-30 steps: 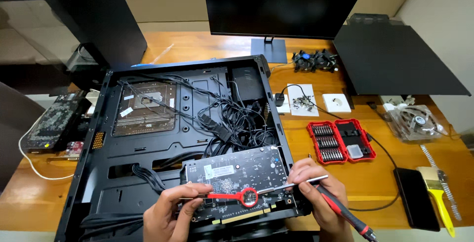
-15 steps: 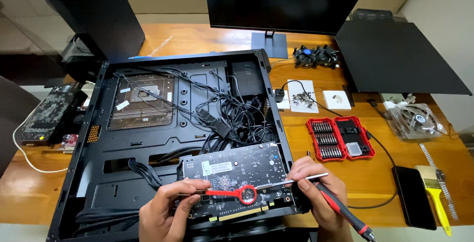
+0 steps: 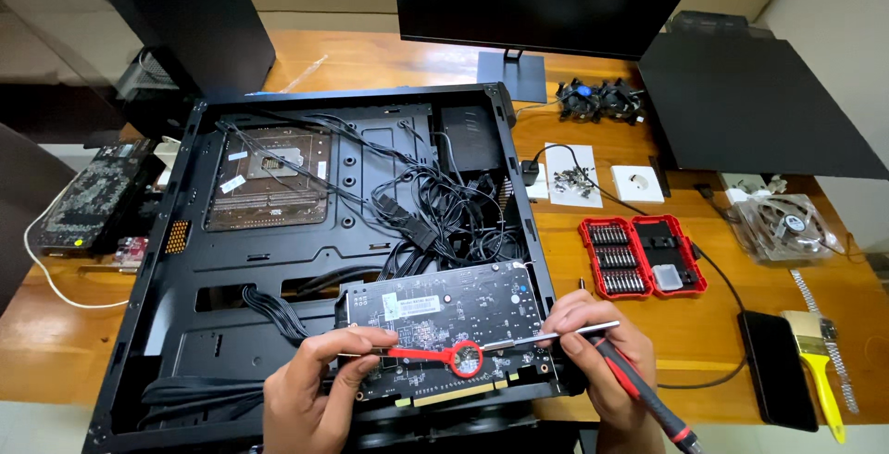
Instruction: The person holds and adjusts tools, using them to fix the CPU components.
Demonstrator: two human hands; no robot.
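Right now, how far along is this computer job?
Done: the case lies open, side panel off. In hand: the left hand steadies a red tool on the graphics card; the right hand holds a screwdriver. Left: loose fans and cables.

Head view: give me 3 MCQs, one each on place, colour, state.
1. Where is the bit case?
A. right of the PC case
B. inside it
C. under the monitor

2. Brush handle colour?
A. blue
B. yellow
C. green

3. Bit case state?
A. closed
B. open
C. upside down

A: it lies on the desk beside the PC case's right wall.
B: yellow handle at the desk's right edge.
B: both red halves lie flat, bits showing.
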